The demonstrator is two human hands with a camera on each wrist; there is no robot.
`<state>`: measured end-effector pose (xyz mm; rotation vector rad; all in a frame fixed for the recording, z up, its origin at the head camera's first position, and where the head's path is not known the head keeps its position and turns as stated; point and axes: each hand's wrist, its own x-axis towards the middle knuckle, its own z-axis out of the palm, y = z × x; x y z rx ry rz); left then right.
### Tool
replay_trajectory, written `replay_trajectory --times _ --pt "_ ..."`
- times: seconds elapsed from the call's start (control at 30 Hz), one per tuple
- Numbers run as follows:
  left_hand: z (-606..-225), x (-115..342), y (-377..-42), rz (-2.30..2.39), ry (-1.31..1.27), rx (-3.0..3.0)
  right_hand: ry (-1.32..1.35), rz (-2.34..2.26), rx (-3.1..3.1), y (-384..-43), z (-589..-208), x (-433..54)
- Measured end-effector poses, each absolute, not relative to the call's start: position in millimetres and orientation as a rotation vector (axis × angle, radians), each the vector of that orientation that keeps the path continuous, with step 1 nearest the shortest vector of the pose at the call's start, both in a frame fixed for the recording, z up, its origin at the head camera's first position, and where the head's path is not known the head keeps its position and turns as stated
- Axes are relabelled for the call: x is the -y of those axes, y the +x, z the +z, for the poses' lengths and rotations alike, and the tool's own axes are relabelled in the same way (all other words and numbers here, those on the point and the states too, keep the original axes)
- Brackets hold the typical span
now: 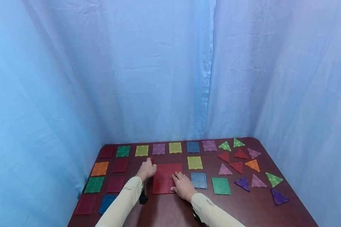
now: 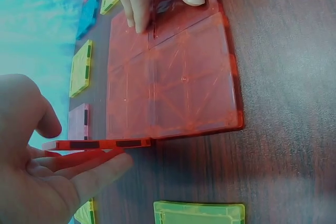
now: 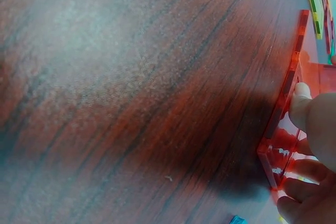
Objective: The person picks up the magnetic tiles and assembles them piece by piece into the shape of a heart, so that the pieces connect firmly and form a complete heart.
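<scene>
Four-square red panel made of magnetic tiles (image 1: 160, 179) lies flat at the middle of the table. At its left side my left hand (image 1: 147, 169) holds another red square tile (image 2: 97, 144), seen edge-on in the left wrist view, between thumb and fingers. One end of that tile meets the panel's far-left edge region. My right hand (image 1: 183, 186) rests on the panel's right part, thumb and fingers spread over the tiles. In the right wrist view, its thumb (image 3: 301, 103) lies near the panel's red rim. The hand covers part of the near-right tile.
Loose square tiles, such as a green one (image 1: 123, 151) and an orange one (image 1: 99, 169), line the back and left. Right of the panel lie a blue tile (image 1: 199, 180) and a green tile (image 1: 221, 186). Several triangles, including a purple one (image 1: 279, 197), spread farther right.
</scene>
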<state>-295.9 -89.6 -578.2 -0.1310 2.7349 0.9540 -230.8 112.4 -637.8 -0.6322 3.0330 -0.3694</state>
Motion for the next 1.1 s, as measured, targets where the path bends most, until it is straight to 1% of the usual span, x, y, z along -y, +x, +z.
replay_trajectory --times 0.57,1.1 --pt "-587.2 93.1 -292.2 0.999 -0.062 -2.75 -0.628 -0.306 -3.041 -233.2 -643.9 -111.3" --pt "-588.7 90.0 -292.7 0.975 -0.086 -2.766 -0.657 -0.358 -3.05 -229.3 -638.7 -113.8"
